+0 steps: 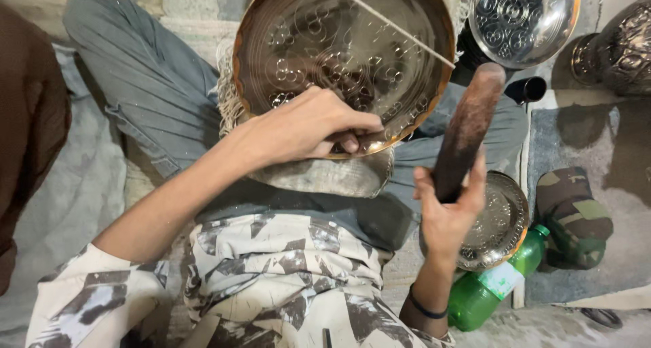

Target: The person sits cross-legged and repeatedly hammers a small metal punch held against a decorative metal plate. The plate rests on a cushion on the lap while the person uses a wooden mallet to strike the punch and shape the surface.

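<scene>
Large round engraved metal tray point(339, 43) rests tilted on the person's lap, rim toward the camera, propped over a worn cushion point(325, 175). Left hand point(305, 124) lies on the tray's near rim, fingers closed pinching a small tool, too hidden to identify. Right hand point(447, 212) grips a dark wooden mallet point(468, 127), raised beside the tray. Smaller engraved bowl point(502, 222) on the floor behind the right hand. Green plastic bottle point(491, 287), pale rectangular label around its middle, lies just beside that bowl.
</scene>
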### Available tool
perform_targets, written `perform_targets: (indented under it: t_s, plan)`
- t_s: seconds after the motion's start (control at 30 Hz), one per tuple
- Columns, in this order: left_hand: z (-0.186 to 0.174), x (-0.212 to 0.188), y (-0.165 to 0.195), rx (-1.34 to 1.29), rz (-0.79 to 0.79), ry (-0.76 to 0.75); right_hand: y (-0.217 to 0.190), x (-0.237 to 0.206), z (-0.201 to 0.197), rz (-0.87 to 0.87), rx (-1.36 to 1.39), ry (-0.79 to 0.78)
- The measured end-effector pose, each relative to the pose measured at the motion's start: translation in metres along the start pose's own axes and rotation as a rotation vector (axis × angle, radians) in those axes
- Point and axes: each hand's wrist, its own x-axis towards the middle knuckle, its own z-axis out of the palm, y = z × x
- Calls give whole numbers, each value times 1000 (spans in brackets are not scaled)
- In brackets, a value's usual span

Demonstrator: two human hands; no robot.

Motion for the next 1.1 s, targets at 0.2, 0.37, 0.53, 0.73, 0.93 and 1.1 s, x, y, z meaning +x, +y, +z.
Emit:
perform_targets:
  t_s: [0.2, 0.37, 0.53, 0.73, 0.93, 1.1]
  plan:
    - [0, 0, -1, -17, -84, -50, 5, -5, 10, -54, 508, 299]
    - [-1, 0, 0, 79, 50, -4, 11, -4, 11, -73, -168, 6]
    - [4, -8, 6, 47, -14, 34, -21, 16, 10, 54, 143, 47]
    - [11, -15, 6, 101, -77, 173, -63, 40, 7, 75, 312, 82]
    - [27, -27, 8, 86, -157, 385, -51, 65, -13, -354, -647, -346]
    - [45, -36, 19, 83, -302, 606, -80, 90, -13, -497, -919, -524]
